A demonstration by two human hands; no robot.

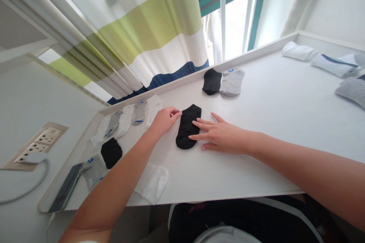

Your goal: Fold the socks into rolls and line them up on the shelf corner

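A black ankle sock (186, 123) lies flat in the middle of the white table (270, 121). My left hand (164, 120) is at the sock's upper left edge, its fingertips curled in a pinch on the cuff. My right hand (219, 134) lies flat with fingers stretched out, the fingertips resting on the sock's right side.
A black and grey sock pair (224, 81) sits near the back edge. White and grey socks (128, 118) lie at the left, with a black sock (111, 152) and a grey one (94, 170) by a phone (65, 188). A white sock (151, 183) overhangs the front edge. More socks (332, 64) lie far right.
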